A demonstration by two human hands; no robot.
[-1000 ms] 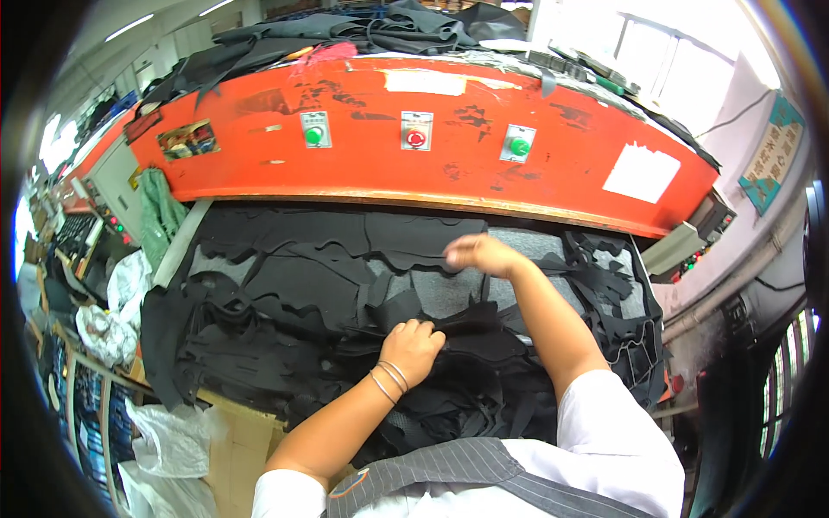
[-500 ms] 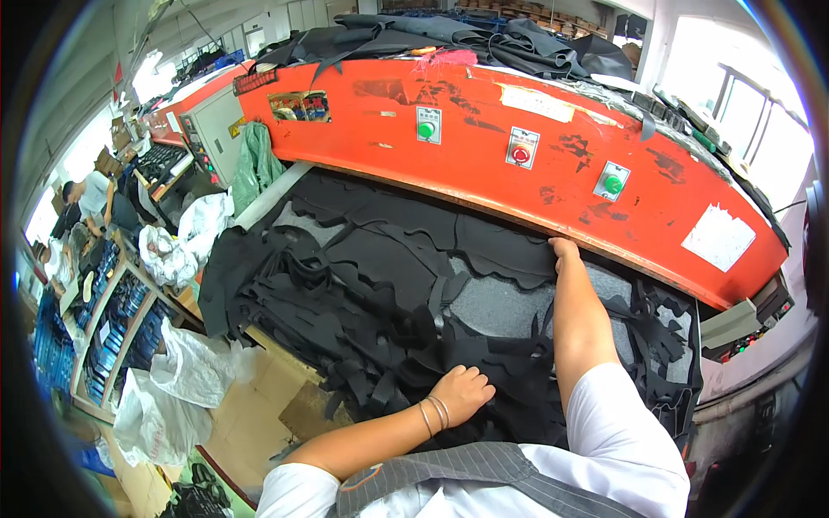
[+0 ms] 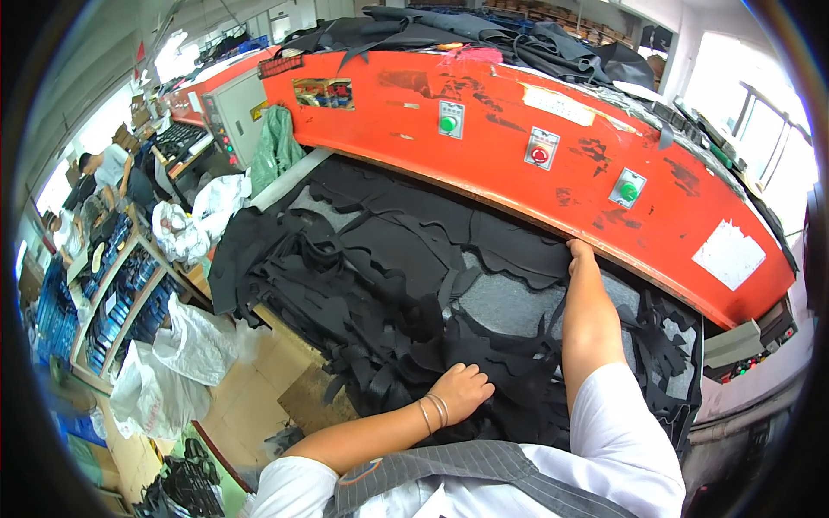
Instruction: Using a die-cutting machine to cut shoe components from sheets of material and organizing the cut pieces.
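My left hand (image 3: pixel 462 393) is closed on the near edge of a heap of black cut sheet scraps (image 3: pixel 406 367), its fingers curled down into them. Farther forward, my right arm is stretched out, and my right hand (image 3: pixel 581 252) reaches to the lower edge of a red machine beam (image 3: pixel 501 173). Its fingertips go out of sight there, over a black sheet (image 3: pixel 509 250) with wavy cut edges. Beneath the scraps, the grey bed (image 3: pixel 503 302) shows in patches.
Two green buttons (image 3: pixel 448 123) and a red button (image 3: pixel 540 154) sit on the beam's front. More black sheets (image 3: pixel 449 33) lie on top. At left are white sacks (image 3: pixel 194 345) and a rack of blue items (image 3: pixel 121 311); two people are beyond, one a bending person (image 3: pixel 108 164).
The view has swung slightly to the left, so the beam and background sit farther right. My right hand stays at the beam's lower edge and my left on the scraps.
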